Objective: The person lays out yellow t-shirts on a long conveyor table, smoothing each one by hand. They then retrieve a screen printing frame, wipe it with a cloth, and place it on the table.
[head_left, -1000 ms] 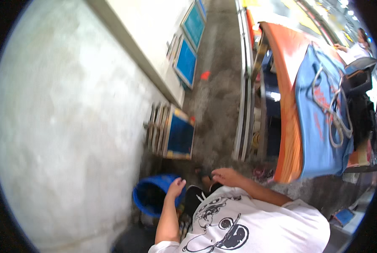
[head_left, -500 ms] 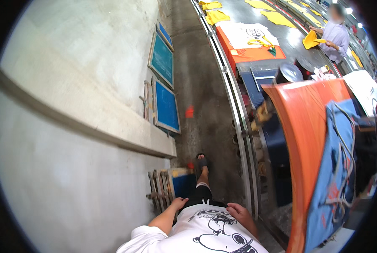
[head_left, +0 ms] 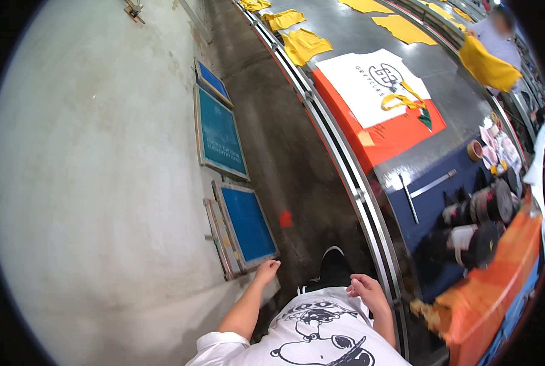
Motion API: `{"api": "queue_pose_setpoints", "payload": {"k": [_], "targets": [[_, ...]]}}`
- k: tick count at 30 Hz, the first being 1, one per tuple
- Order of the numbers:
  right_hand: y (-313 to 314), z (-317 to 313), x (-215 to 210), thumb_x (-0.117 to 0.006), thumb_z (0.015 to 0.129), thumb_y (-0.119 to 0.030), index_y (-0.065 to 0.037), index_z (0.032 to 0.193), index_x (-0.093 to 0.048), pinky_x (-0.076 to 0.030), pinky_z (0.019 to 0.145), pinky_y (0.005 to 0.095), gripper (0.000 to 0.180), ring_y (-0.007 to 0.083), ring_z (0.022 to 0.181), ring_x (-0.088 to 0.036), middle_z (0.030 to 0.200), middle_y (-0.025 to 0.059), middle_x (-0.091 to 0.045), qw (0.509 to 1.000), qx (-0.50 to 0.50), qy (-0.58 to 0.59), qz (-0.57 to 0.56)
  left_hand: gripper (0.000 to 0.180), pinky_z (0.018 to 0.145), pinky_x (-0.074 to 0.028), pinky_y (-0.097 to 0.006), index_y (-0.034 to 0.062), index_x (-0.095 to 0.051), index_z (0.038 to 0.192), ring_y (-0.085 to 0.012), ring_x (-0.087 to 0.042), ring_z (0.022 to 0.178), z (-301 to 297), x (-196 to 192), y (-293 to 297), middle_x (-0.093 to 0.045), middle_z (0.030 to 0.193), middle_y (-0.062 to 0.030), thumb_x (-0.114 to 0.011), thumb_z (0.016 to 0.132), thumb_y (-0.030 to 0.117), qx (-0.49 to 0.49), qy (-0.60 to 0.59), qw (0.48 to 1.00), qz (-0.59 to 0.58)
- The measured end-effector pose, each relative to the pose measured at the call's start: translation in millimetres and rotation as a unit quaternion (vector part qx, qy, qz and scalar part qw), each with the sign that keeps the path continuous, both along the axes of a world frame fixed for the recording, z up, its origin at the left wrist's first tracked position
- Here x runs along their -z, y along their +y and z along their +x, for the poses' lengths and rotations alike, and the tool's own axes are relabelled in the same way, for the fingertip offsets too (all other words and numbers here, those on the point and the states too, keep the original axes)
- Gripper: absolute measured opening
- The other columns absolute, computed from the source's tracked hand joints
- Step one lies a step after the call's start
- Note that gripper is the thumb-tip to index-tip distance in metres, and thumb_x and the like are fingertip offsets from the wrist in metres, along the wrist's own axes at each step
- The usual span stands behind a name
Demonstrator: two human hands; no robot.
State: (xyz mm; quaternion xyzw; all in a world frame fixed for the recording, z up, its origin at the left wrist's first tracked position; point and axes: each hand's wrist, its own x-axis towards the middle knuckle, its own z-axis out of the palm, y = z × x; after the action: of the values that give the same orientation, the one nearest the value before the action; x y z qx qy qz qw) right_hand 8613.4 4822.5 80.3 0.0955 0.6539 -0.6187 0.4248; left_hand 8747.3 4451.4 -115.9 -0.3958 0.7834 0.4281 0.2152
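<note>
My left hand [head_left: 268, 270] hangs in front of the wall with its fingers curled together, and nothing shows in it. Its nearest thing is a wood-framed blue printing screen [head_left: 248, 222] leaning on the wall; I cannot tell whether they touch. My right hand [head_left: 368, 289] is beside my white shirt, close to the table's metal rail [head_left: 370, 213]. Its fingers are loosely bent and apart, holding nothing.
Beyond lean a teal screen [head_left: 220, 131] and a smaller blue one [head_left: 214, 82]. A long table [head_left: 339, 39] bears yellow fabric pieces [head_left: 306, 46], a printed white cloth [head_left: 361, 73], dark containers [head_left: 477, 244] and orange sheeting [head_left: 492, 287]. Across it, a person holds yellow fabric [head_left: 486, 64].
I have moved forward along the aisle: the screens and printed cloth are nearer, and the orange sheeting has slid back to the lower right. The person opposite has raised the yellow fabric.
</note>
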Motion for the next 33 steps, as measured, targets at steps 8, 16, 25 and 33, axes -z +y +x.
{"api": "queue_pose_setpoints", "payload": {"k": [8,16,25,33], "targets": [[-259.6,-302.4,-18.7,-0.057,0.102,-0.028,-0.001,0.118,-0.066,-0.045,0.051,0.0239,0.032,0.0074,0.061,-0.058,0.074,0.0021,-0.064,0.986,-0.145,0.075,-0.025,0.057,0.094,-0.050,-0.042,0.0015,-0.069,0.114,-0.0372,-0.065,0.109,-126.1,11.7,-157.7,-0.070,0.111,-0.0212,-0.057,0.095,0.053,-0.033,-0.129,0.991,-0.002],[-518.5,-550.9,-56.7,-0.056,0.103,-0.032,-0.002,0.119,-0.065,-0.049,0.060,0.0223,0.035,0.0073,0.063,-0.058,0.075,0.0022,-0.063,0.959,-0.216,0.142,-0.113,0.056,0.089,-0.050,-0.041,0.0007,-0.070,0.112,-0.0359,-0.067,0.102,-274.0,15.0,-295.9,-0.072,0.106,-0.0193,-0.055,0.097,0.053,-0.331,-0.016,0.943,-0.013],[-617.2,-646.9,176.1,-0.065,0.094,-0.017,0.000,0.109,-0.067,-0.053,0.062,0.0284,0.022,0.0153,0.068,-0.063,0.084,0.0089,-0.066,0.984,-0.007,-0.014,0.176,0.048,0.092,-0.050,-0.045,0.0018,-0.071,0.110,-0.0410,-0.065,0.108,-489.2,109.0,-589.3,-0.070,0.111,-0.0226,-0.057,0.095,0.045,-0.100,-0.116,0.987,0.040],[-797.4,-811.7,123.3,-0.061,0.099,-0.020,0.000,0.112,-0.066,-0.052,0.070,0.0264,0.024,0.0133,0.075,-0.064,0.088,0.0071,-0.069,0.992,0.080,-0.026,0.093,0.044,0.090,-0.052,-0.041,0.0008,-0.067,0.113,-0.0326,-0.068,0.104,-792.9,13.8,-885.4,-0.072,0.107,-0.0176,-0.064,0.094,0.041,-0.182,0.077,0.976,-0.092]]}}
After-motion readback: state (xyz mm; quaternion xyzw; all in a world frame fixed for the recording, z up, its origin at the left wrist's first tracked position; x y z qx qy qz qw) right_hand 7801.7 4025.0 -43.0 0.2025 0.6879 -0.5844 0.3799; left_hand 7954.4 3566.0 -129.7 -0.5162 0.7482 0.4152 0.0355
